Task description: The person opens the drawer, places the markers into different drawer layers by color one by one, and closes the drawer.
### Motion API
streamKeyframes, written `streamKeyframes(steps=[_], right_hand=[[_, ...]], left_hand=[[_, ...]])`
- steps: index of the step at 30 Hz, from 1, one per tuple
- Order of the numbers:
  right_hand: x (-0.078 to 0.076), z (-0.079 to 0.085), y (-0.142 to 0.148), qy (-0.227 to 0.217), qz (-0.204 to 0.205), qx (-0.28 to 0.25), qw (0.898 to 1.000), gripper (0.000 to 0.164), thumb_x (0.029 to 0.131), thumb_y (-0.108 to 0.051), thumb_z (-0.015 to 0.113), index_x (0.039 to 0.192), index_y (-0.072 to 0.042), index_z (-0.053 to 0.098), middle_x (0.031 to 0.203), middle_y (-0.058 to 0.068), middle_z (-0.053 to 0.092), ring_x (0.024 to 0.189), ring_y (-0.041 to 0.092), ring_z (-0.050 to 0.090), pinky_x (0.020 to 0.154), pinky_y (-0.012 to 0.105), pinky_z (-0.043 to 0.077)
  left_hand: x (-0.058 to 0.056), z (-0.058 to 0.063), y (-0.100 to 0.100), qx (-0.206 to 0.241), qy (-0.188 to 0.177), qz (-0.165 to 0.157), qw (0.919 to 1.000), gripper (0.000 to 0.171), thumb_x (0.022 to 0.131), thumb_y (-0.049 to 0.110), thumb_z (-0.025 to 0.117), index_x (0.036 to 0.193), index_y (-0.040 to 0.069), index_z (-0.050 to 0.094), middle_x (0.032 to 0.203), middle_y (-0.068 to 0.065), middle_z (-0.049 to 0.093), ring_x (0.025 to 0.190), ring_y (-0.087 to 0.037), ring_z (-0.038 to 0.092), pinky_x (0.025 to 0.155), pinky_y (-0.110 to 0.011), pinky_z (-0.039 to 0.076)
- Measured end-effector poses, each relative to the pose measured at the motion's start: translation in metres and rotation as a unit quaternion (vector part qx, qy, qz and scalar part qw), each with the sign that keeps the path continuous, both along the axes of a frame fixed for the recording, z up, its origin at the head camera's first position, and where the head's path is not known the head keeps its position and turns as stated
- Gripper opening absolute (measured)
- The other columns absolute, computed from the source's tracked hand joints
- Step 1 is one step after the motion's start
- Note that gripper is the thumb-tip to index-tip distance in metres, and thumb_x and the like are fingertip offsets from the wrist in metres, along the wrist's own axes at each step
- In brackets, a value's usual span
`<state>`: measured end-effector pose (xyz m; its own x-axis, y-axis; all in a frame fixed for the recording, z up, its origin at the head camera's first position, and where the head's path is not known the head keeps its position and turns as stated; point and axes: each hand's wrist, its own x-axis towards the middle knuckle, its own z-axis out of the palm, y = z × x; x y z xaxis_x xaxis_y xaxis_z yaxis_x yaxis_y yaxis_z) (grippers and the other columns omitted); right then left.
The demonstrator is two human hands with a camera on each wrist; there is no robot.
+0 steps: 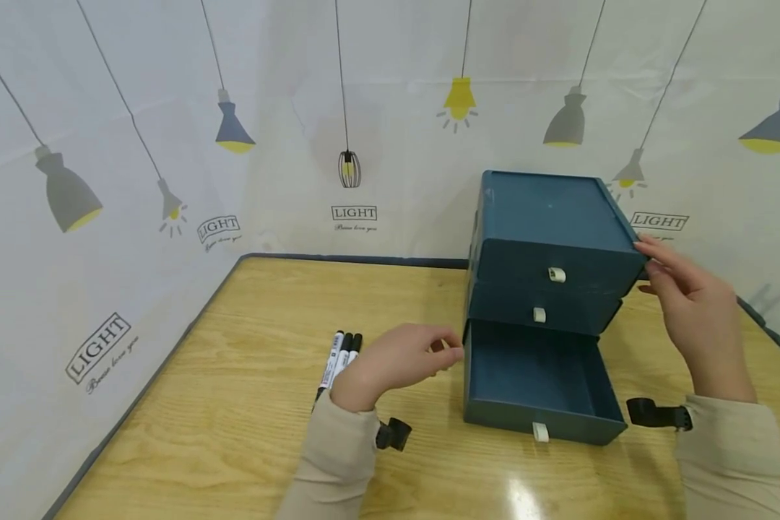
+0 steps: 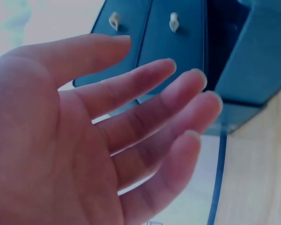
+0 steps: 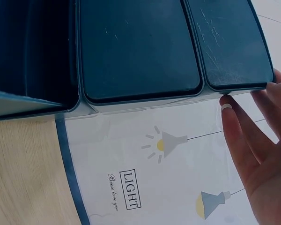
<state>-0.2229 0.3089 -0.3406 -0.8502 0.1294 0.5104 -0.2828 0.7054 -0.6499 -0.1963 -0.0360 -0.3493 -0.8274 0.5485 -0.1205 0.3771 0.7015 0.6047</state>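
A blue plastic drawer unit [image 1: 546, 209] stands on the table with three stacked drawers, each with a small white pull tab. Its bottom drawer [image 1: 526, 368] is pulled out and bare inside; the upper two are closed. Beside that drawer's left wall hovers my left hand [image 1: 412, 354], fingers loosely bent, palm bare in the left wrist view. My right hand [image 1: 698, 303] touches the unit's upper right front corner, the thumb near the front face and fingertips along the side and top edge. Several black-capped markers [image 1: 336, 357] lie left of my left hand, partly hidden by it.
The wooden table [image 1: 234, 404] ends at a dark blue edge strip. Behind and to the left hangs a white sheet [image 1: 286, 130] printed with lamps. Black straps with small black parts [image 1: 656, 414] sit at both wrists.
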Motion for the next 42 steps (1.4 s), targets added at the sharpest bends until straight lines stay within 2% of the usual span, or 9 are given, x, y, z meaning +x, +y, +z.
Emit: streamKeyframes(steps=[7, 12, 13, 15, 20, 27, 31, 36, 42], right_hand=[[0.000, 0.000, 0.000, -0.001, -0.006, 0.004, 1.000, 0.034, 0.095, -0.024, 0.042, 0.127, -0.033, 0.049, 0.133, -0.017, 0.039, 0.093, -0.010, 0.051, 0.068, 0.006, 0.040], [0.000, -0.001, 0.000, 0.001, -0.003, 0.003, 1.000, 0.034, 0.095, -0.023, 0.042, 0.127, -0.033, 0.049, 0.133, -0.017, 0.040, 0.093, -0.010, 0.051, 0.068, 0.006, 0.040], [-0.001, -0.001, 0.000, 0.002, -0.003, 0.003, 1.000, 0.034, 0.095, -0.023, 0.042, 0.127, -0.033, 0.049, 0.133, -0.017, 0.040, 0.093, -0.010, 0.051, 0.068, 0.006, 0.040], [-0.001, -0.001, 0.000, 0.004, -0.004, 0.004, 1.000, 0.034, 0.095, -0.023, 0.043, 0.127, -0.033, 0.049, 0.133, -0.017, 0.040, 0.092, -0.011, 0.051, 0.068, 0.005, 0.040], [-0.001, 0.000, -0.001, 0.007, -0.008, 0.003, 1.000, 0.034, 0.095, -0.023, 0.042, 0.126, -0.033, 0.050, 0.132, -0.017, 0.041, 0.094, -0.011, 0.051, 0.068, 0.005, 0.039], [-0.001, 0.000, 0.000, 0.008, 0.003, -0.001, 1.000, 0.034, 0.095, -0.021, 0.042, 0.127, -0.031, 0.050, 0.133, -0.016, 0.041, 0.094, -0.010, 0.051, 0.068, 0.005, 0.039], [-0.001, 0.000, 0.000, 0.008, 0.005, -0.003, 1.000, 0.034, 0.095, -0.021, 0.043, 0.127, -0.031, 0.050, 0.133, -0.016, 0.041, 0.094, -0.010, 0.051, 0.069, 0.005, 0.040], [0.000, -0.001, -0.001, 0.009, 0.005, -0.004, 1.000, 0.034, 0.095, -0.021, 0.043, 0.127, -0.031, 0.050, 0.133, -0.015, 0.041, 0.095, -0.009, 0.051, 0.069, 0.006, 0.040], [-0.001, -0.001, 0.000, 0.005, 0.001, -0.005, 1.000, 0.034, 0.095, -0.022, 0.043, 0.127, -0.032, 0.050, 0.133, -0.016, 0.041, 0.094, -0.010, 0.051, 0.069, 0.006, 0.040]], left_hand=[[-0.008, -0.012, -0.003, -0.034, 0.028, 0.051, 0.9977, 0.024, 0.092, 0.035, 0.048, 0.106, 0.021, 0.060, 0.086, 0.008, 0.057, 0.067, -0.008, 0.052, 0.061, -0.026, 0.043], [-0.014, -0.027, -0.011, -0.064, 0.029, 0.115, 0.9910, 0.027, 0.092, 0.034, 0.049, 0.113, 0.019, 0.056, 0.082, 0.006, 0.057, 0.058, -0.011, 0.051, 0.051, -0.027, 0.042], [-0.016, -0.030, -0.014, -0.069, 0.026, 0.129, 0.9889, 0.028, 0.091, 0.034, 0.049, 0.114, 0.018, 0.055, 0.078, 0.004, 0.057, 0.056, -0.011, 0.050, 0.050, -0.028, 0.041], [-0.019, -0.037, -0.022, -0.085, 0.024, 0.153, 0.9842, 0.031, 0.091, 0.034, 0.050, 0.116, 0.017, 0.053, 0.083, 0.002, 0.059, 0.059, -0.011, 0.051, 0.051, -0.028, 0.041], [-0.025, -0.048, -0.037, -0.115, 0.030, 0.221, 0.9682, 0.033, 0.090, 0.033, 0.052, 0.118, 0.015, 0.053, 0.109, -0.007, 0.056, 0.069, -0.015, 0.053, 0.058, -0.032, 0.043], [-0.031, -0.061, -0.046, -0.105, 0.034, 0.294, 0.9496, 0.038, 0.090, 0.026, 0.051, 0.126, 0.014, 0.047, 0.113, -0.014, 0.046, 0.057, -0.021, 0.046, 0.048, -0.032, 0.037], [-0.032, -0.065, -0.051, -0.109, 0.026, 0.311, 0.9438, 0.039, 0.089, 0.027, 0.051, 0.125, 0.013, 0.048, 0.112, -0.015, 0.043, 0.058, -0.023, 0.046, 0.048, -0.033, 0.037], [-0.032, -0.068, -0.054, -0.121, 0.025, 0.309, 0.9428, 0.037, 0.089, 0.031, 0.051, 0.122, 0.013, 0.050, 0.110, -0.014, 0.045, 0.064, -0.024, 0.047, 0.053, -0.036, 0.039], [-0.032, -0.069, -0.054, -0.128, 0.038, 0.306, 0.9424, 0.030, 0.088, 0.023, 0.053, 0.117, 0.014, 0.055, 0.108, -0.014, 0.047, 0.067, -0.025, 0.048, 0.055, -0.039, 0.041]])
